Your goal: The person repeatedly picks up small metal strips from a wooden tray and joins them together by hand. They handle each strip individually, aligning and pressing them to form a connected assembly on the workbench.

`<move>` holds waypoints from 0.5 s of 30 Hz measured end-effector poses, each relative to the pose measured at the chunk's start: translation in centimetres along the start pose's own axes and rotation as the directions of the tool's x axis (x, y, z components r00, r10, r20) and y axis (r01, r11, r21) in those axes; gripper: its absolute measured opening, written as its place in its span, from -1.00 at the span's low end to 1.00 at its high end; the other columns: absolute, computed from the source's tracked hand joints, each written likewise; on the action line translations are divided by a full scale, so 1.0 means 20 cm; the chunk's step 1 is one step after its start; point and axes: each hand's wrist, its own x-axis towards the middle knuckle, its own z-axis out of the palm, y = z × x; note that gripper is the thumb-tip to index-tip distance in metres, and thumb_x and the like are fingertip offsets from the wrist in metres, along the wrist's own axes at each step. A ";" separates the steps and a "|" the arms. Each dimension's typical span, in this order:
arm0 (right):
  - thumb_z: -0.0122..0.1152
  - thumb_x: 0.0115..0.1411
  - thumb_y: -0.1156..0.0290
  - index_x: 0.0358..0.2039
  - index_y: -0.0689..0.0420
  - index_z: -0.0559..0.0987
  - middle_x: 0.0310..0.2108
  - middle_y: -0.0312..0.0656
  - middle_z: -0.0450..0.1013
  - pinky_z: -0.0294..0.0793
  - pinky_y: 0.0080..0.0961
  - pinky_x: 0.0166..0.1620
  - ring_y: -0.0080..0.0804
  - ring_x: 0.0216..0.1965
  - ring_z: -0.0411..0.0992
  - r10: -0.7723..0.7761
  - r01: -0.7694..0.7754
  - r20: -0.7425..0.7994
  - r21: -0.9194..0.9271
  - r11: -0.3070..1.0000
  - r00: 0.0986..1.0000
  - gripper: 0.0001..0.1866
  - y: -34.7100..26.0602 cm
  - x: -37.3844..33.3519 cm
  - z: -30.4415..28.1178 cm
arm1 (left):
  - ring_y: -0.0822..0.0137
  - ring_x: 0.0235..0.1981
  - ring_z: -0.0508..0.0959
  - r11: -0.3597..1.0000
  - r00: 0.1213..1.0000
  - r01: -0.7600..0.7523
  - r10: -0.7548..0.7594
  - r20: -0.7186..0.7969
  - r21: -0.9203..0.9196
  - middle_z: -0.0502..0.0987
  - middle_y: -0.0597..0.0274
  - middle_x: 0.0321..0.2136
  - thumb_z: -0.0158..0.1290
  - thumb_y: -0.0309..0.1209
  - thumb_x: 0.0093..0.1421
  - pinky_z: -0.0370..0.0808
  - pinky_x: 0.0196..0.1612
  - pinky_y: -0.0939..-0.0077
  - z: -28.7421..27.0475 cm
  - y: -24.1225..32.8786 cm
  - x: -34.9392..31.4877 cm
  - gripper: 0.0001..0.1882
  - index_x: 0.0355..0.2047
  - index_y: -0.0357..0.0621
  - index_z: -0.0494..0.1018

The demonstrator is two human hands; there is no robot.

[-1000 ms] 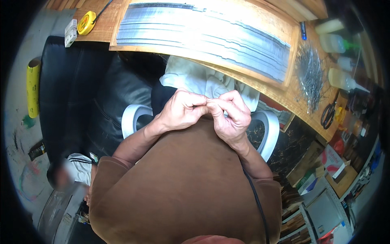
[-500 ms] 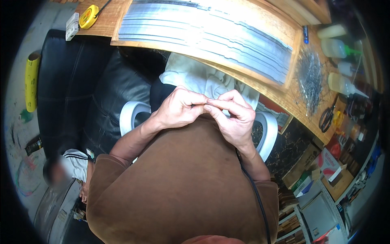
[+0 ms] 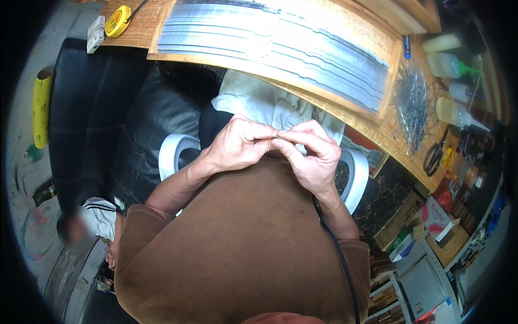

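My left hand and my right hand meet in front of my chest, each pinched closed at the fingertips. Something thin and dark seems to lie between the tips, too small to make out. Past my hands a wooden tray on the bench holds long, thin grey strips lying side by side, with glare washing out their middle. A heap of thin metal wires or pins lies on the wood to the right of the tray.
Scissors and several squeeze bottles are at the bench's right side. A yellow tape measure lies at its left end. White chair arms flank me. A black leather sofa is at left, with another person lower down.
My right fingers have shifted very slightly at the pinch. Both hands otherwise stay in the same place.
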 end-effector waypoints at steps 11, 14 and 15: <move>0.58 0.06 0.67 -0.30 0.25 0.76 -0.35 -0.18 0.62 0.58 -0.58 -0.28 -0.47 -0.35 0.60 -0.012 0.012 0.002 0.029 0.999 1.000 -0.82 0.00 0.01 -0.01 | 0.25 -0.43 0.77 0.999 0.999 -0.030 0.029 -0.042 -0.017 0.74 -0.08 -0.39 0.24 -0.58 0.25 0.62 -0.33 0.48 0.02 0.00 0.00 -0.81 -0.14 -0.30 0.72; 0.57 0.07 0.67 -0.31 0.25 0.76 -0.35 -0.18 0.62 0.58 -0.58 -0.28 -0.47 -0.35 0.59 -0.018 0.018 0.005 0.024 1.000 1.000 -0.83 0.00 0.01 -0.01 | 0.25 -0.43 0.77 0.999 0.999 -0.028 0.027 -0.042 -0.023 0.74 -0.08 -0.39 0.24 -0.59 0.24 0.62 -0.33 0.48 0.02 -0.01 0.00 -0.81 -0.13 -0.31 0.72; 0.57 0.07 0.67 -0.31 0.25 0.76 -0.35 -0.17 0.62 0.58 -0.58 -0.28 -0.47 -0.36 0.59 -0.018 0.018 0.003 0.026 1.000 1.000 -0.83 0.00 0.01 -0.01 | 0.25 -0.43 0.77 0.999 0.999 -0.033 0.031 -0.044 -0.026 0.74 -0.08 -0.39 0.24 -0.59 0.24 0.62 -0.33 0.48 0.02 -0.01 0.00 -0.80 -0.13 -0.31 0.72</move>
